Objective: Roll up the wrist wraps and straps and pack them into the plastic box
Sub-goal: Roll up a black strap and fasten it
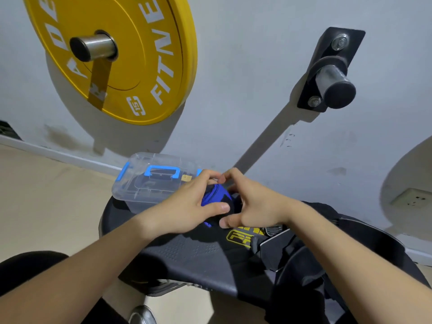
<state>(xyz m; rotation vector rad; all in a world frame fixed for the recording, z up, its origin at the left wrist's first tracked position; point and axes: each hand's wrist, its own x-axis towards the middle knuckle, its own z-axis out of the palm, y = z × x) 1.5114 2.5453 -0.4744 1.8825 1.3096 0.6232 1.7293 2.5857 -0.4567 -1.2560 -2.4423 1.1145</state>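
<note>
Rolled wrap (pixel 216 195) sits right between the fingers of the left hand (pixel 187 206) and right hand (pixel 252 204), thumbs on its near side, fingertips meeting over its far side, above the bench pad (pixel 187 253). Plastic box (pixel 149 183) is on the pad just left of the left fingers, and the loose straps (pixel 292 253) lie nearer than the right fingers. Way behind on the wall, a weight plate (pixel 112 54) hangs up left of the fingers, a peg (pixel 334 83) up right.

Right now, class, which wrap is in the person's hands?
The blue wrap, gripped by the left hand and right hand; the black wrap with yellow lettering lies on the bench.
</note>
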